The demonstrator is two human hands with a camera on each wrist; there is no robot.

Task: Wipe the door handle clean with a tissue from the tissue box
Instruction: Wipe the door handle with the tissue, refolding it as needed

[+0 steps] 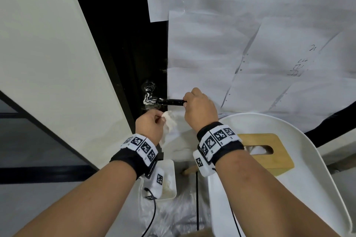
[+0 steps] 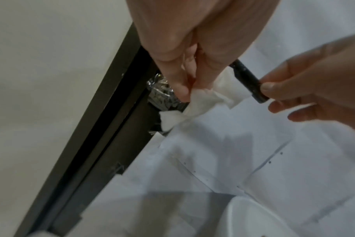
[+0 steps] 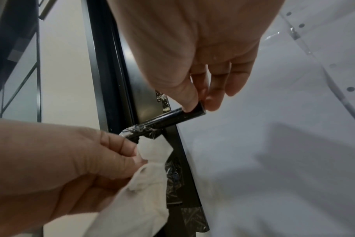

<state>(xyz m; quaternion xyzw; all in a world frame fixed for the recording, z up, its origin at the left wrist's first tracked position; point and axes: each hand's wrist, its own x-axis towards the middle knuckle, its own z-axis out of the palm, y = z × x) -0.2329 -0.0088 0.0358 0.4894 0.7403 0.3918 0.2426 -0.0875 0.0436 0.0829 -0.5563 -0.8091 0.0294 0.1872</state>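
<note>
Head view: right hand [image 1: 199,108] pinches the free end of the black door handle [image 1: 170,102], thumb and fingers closed on the tip. Left hand [image 1: 150,126] sits just below the handle, fingers curled around a crumpled white tissue [image 1: 169,121]; tissue hangs beneath the lever, contact with it not certain from this angle. White smears coat the handle near its bend and base, by the door's edge.

Left wrist view: tissue [image 2: 209,99] bunched between thumb and fingers, its upper fold against the underside of the handle [image 2: 247,80].

Right wrist view: bare length of handle [image 3: 172,118] lies open between the two hands; smears sit at the left-hand end.

Edges: door frame runs close on the left of the handle; paper sheets [image 1: 250,44] taped to the door lie directly behind it.

Wooden tissue box [image 1: 269,150] rests on a white chair [image 1: 317,169], lower right, near the right wrist.

Writing: faint handwritten marks on the sheets, not legible. Wristbands carry black-and-white square marker codes.
</note>
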